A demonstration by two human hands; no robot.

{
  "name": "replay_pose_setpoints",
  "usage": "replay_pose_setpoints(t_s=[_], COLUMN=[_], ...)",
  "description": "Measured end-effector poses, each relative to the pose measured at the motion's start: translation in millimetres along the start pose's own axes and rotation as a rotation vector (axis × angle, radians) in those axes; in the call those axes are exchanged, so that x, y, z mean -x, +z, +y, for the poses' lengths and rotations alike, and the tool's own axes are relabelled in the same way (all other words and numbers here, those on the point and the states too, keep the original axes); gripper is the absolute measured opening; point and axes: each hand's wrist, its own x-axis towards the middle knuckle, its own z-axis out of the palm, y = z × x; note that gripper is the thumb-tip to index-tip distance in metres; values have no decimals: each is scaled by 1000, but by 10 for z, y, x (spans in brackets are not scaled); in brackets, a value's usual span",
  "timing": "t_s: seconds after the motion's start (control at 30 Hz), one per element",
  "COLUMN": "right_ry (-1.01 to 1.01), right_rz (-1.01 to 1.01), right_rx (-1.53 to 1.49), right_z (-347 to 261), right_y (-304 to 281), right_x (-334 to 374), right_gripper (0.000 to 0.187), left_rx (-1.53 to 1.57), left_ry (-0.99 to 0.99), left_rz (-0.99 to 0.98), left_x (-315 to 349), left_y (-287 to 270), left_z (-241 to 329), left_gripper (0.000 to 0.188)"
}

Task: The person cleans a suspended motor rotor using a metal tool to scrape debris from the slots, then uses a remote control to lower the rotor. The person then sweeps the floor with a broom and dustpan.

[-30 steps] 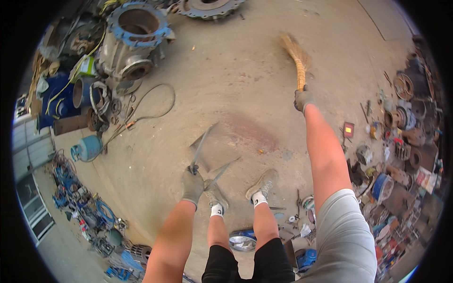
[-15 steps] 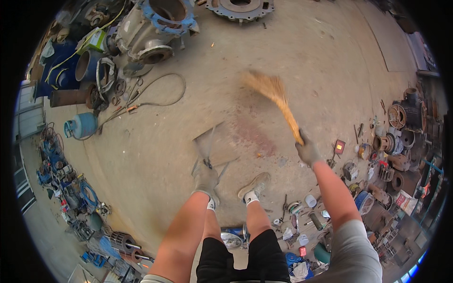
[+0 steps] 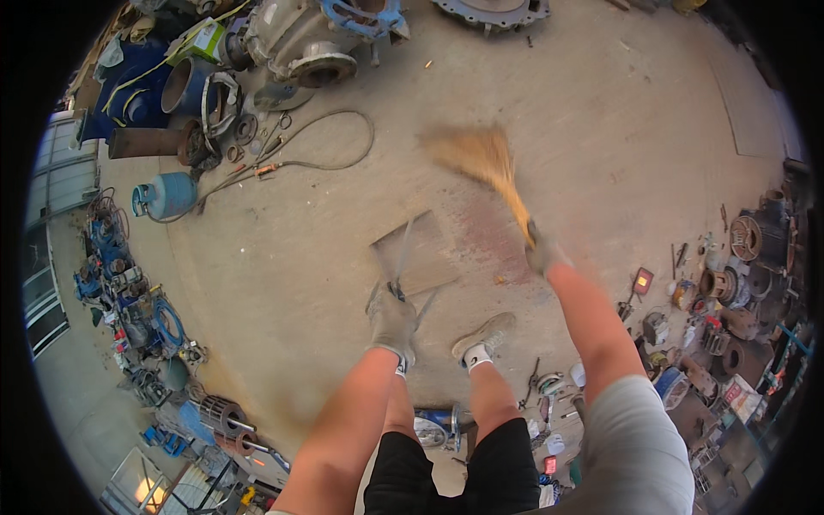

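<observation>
My gloved right hand (image 3: 540,252) is closed round the handle of a straw hand broom (image 3: 482,158). The bristles fan out to the far left of that hand, just over the floor, smeared by motion. In front of my left foot, my gloved left hand (image 3: 393,323) grips the handle of a metal dustpan (image 3: 418,255), its flat pan close to the floor. Reddish-brown dirt (image 3: 489,240) lies on the concrete between dustpan and broom. The tips of my left fingers are partly hidden by the glove's back.
At the far left are a blue gas cylinder (image 3: 165,196) with a hose (image 3: 326,165) and large pump casings (image 3: 296,43). Machine parts (image 3: 129,296) line the left side. More parts and tools (image 3: 730,283) crowd the right. My shoe (image 3: 485,336) stands near the dirt.
The broom has swung left and its bristles have fanned wider, with my right hand moving left too. The whole view has shifted, and the dustpan stays in my left hand.
</observation>
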Motion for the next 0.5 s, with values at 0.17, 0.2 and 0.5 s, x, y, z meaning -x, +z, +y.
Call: replay_pose_setpoints(t_s=[0.17, 0.2, 0.5], right_ry=[62, 140, 175], right_rz=[-156, -182, 0], right_rx=[-249, -412, -352], right_z=[631, 649, 10], right_y=[-377, -466, -226], right_x=[1020, 1092, -165], right_gripper=[67, 67, 64], left_rx=[-8, -30, 38], left_ry=[-45, -59, -17], left_rz=[-87, -122, 1], left_x=[-41, -31, -58], left_y=[-80, -102, -95], left_z=[117, 89, -236], left_gripper=[28, 28, 31])
